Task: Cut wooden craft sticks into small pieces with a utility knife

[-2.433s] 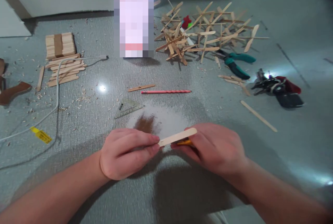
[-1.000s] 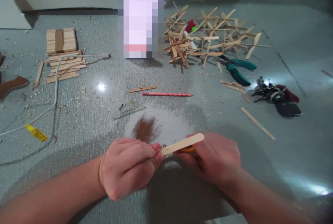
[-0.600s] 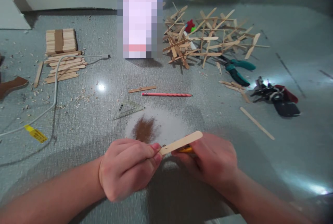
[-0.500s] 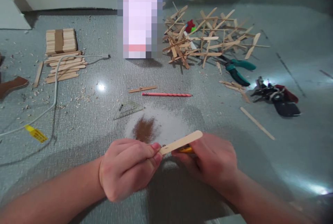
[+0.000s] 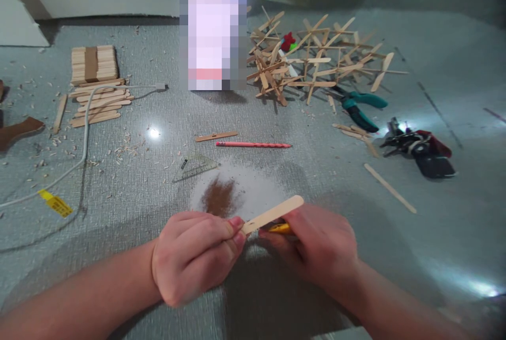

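Observation:
My left hand [image 5: 200, 255] pinches the lower end of a pale wooden craft stick [image 5: 274, 213], which slants up to the right and has a small dark mark near my fingertips. My right hand [image 5: 320, 240] is closed around a yellow tool [image 5: 281, 229], held just behind and below the stick; most of the tool is hidden by my fingers. Beyond my hands lie a patch of white powder [image 5: 256, 187] and a heap of brown dust [image 5: 219, 195]. A clear set square [image 5: 195, 166], a red pencil [image 5: 253, 145] and another stick [image 5: 216, 136] rest farther back.
Bundled sticks [image 5: 105, 64] and loose sticks [image 5: 100, 105] lie at the left beside a white cable [image 5: 86, 129]. Crossed sticks [image 5: 316, 60] spread at the back right, near green-handled pliers [image 5: 358, 110] and a metal tool [image 5: 415, 145]. A pixelated bright object [image 5: 213, 34] stands at the back.
My right hand and the stick's free end have shifted very slightly left. My left hand stays almost in place, and both grips look the same.

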Available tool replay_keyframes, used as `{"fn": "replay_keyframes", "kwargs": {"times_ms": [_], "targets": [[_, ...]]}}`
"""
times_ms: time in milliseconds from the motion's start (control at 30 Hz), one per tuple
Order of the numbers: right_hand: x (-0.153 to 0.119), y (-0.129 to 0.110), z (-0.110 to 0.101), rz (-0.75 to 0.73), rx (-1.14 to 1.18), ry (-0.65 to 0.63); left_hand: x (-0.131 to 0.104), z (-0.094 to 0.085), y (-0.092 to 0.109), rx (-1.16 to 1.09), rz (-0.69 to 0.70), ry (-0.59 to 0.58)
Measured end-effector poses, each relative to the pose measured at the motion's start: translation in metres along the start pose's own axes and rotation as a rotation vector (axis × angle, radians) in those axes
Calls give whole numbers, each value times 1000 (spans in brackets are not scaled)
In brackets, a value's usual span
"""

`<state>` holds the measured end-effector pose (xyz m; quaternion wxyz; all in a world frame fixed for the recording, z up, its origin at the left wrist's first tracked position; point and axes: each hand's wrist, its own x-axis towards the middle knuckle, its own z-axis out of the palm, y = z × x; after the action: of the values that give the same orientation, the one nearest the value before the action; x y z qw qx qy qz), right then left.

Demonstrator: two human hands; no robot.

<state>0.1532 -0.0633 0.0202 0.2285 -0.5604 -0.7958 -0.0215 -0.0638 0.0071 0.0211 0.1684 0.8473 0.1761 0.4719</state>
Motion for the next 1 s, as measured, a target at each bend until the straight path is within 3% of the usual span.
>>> {"fn": "replay_keyframes", "kwargs": {"times_ms": [300, 567, 800, 900, 1000], "targets": [[3, -3, 0, -2, 2, 25, -2, -1, 2, 14, -17, 8], [0, 10, 2, -51, -57, 23, -5, 4, -4, 7, -46, 20], [4, 17, -2, -129, -158, -23, -6, 10, -12, -336, -527, -107], [6, 14, -2, -132, -185, -67, -6, 12, -11, -381, -582, -239], [5, 9, 0, -144, -167, -93, -4, 14, -9, -361, -619, -299]]}}
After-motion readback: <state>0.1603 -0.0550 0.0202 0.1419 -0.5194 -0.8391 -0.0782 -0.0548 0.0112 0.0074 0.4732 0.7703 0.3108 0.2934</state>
